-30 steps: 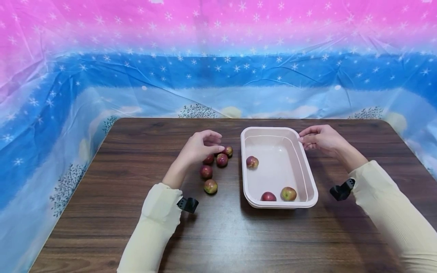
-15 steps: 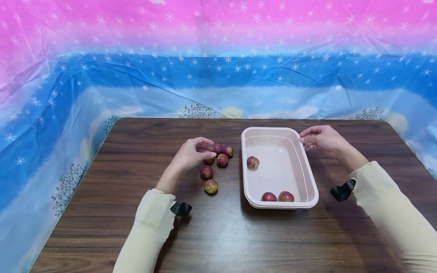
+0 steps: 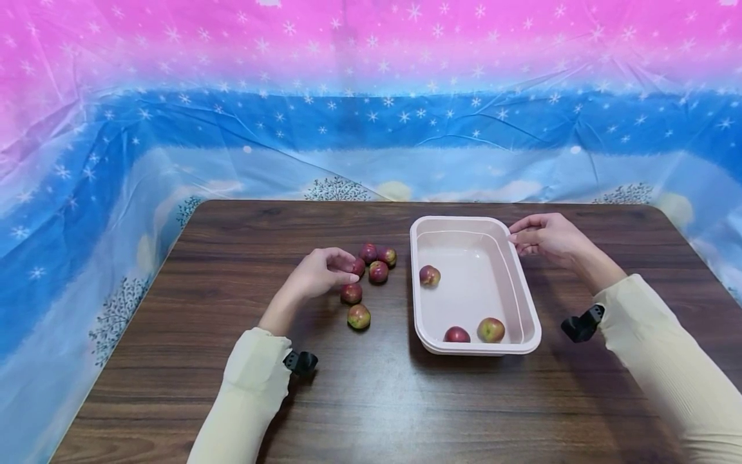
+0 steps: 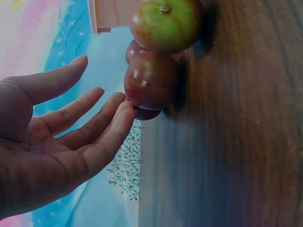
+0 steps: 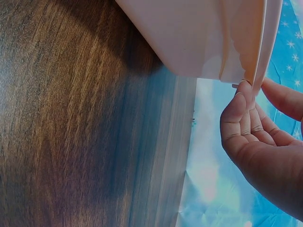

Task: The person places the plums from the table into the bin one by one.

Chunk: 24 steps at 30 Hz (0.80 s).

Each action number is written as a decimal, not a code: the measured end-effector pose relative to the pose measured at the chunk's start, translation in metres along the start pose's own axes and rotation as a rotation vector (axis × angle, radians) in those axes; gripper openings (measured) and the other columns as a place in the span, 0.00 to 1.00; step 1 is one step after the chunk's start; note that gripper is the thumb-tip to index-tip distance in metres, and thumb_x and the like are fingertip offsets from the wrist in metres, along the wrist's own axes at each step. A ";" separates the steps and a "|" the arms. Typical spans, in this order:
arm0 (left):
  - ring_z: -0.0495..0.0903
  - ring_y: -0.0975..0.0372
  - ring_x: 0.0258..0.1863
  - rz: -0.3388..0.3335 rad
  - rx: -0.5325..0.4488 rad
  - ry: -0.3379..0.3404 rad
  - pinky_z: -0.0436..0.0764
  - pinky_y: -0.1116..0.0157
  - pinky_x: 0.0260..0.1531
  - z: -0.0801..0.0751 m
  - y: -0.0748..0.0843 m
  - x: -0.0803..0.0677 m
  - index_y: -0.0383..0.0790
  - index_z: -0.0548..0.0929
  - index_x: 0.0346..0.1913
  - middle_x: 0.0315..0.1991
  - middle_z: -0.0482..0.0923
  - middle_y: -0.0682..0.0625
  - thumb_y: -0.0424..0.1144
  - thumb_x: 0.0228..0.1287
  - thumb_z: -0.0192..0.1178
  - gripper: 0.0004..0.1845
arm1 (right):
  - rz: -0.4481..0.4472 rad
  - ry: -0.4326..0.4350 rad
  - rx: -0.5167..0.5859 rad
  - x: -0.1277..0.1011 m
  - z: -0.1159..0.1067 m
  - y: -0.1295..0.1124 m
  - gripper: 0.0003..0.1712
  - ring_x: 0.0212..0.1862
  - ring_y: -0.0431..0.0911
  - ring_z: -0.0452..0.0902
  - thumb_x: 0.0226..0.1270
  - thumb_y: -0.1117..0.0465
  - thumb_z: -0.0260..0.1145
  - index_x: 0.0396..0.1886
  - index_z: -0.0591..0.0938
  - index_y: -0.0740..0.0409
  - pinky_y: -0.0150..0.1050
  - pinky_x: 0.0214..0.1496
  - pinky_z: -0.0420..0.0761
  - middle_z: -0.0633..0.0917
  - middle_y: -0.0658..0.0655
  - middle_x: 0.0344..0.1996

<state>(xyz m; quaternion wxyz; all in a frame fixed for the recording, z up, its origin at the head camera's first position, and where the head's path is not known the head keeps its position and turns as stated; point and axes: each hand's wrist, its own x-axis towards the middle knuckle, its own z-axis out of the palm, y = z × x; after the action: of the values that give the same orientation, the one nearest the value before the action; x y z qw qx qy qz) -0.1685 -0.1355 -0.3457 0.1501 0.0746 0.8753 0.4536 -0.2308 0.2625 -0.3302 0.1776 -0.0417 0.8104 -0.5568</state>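
Comparing with the frame a second ago, we note our left hand (image 3: 321, 274) has dropped from above the loose fruits (image 3: 368, 270) to table level and drawn nearer us, left of the tray (image 3: 524, 303). Its fingers (image 4: 102, 137) are slack and spread, grasping nothing, tips just short of a dark red fruit (image 4: 150, 80). One fruit (image 3: 490, 329) at the tray's near end has rolled slightly. We judge a pick-up is starting. Five fruits lie left of the tray, three inside. Our right hand (image 3: 547, 237) pinches the tray's far right rim. The tray's long axis runs away from us.
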 end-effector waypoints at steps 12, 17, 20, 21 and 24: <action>0.76 0.55 0.40 -0.033 0.009 -0.026 0.74 0.63 0.35 0.002 -0.009 -0.002 0.31 0.77 0.49 0.41 0.78 0.41 0.36 0.58 0.63 0.18 | 0.002 -0.002 0.008 0.001 -0.001 -0.001 0.22 0.28 0.42 0.77 0.63 0.67 0.60 0.49 0.67 0.79 0.39 0.36 0.79 0.81 0.51 0.26; 0.76 0.55 0.41 -0.051 0.014 -0.029 0.74 0.63 0.36 0.003 -0.011 -0.001 0.31 0.77 0.49 0.41 0.78 0.41 0.35 0.57 0.63 0.17 | 0.005 -0.001 0.003 0.000 0.000 -0.001 0.21 0.28 0.42 0.78 0.63 0.67 0.60 0.49 0.67 0.78 0.40 0.36 0.79 0.81 0.51 0.26; 0.76 0.55 0.41 -0.042 0.010 -0.034 0.75 0.64 0.36 0.004 -0.013 0.000 0.30 0.76 0.48 0.41 0.78 0.41 0.34 0.57 0.63 0.17 | 0.007 0.001 -0.010 -0.001 0.000 -0.001 0.21 0.28 0.42 0.77 0.63 0.67 0.60 0.49 0.67 0.78 0.40 0.36 0.79 0.81 0.51 0.26; 0.76 0.55 0.41 -0.039 0.007 -0.036 0.75 0.64 0.36 0.004 -0.013 0.000 0.30 0.76 0.48 0.40 0.79 0.41 0.33 0.57 0.63 0.16 | 0.007 0.001 -0.013 -0.001 0.000 -0.001 0.21 0.28 0.42 0.77 0.63 0.67 0.60 0.49 0.67 0.77 0.40 0.36 0.79 0.81 0.51 0.26; 0.76 0.56 0.40 -0.031 0.004 -0.040 0.74 0.65 0.35 0.005 -0.015 0.001 0.29 0.76 0.47 0.39 0.79 0.41 0.32 0.56 0.63 0.16 | 0.003 -0.001 -0.007 0.000 0.000 -0.001 0.21 0.28 0.42 0.77 0.63 0.67 0.60 0.49 0.67 0.78 0.40 0.36 0.79 0.81 0.51 0.26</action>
<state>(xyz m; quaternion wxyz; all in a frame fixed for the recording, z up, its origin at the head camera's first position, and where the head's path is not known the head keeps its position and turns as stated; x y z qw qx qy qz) -0.1676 -0.1399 -0.3607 0.1746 0.0703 0.8740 0.4480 -0.2304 0.2623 -0.3297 0.1785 -0.0415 0.8121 -0.5539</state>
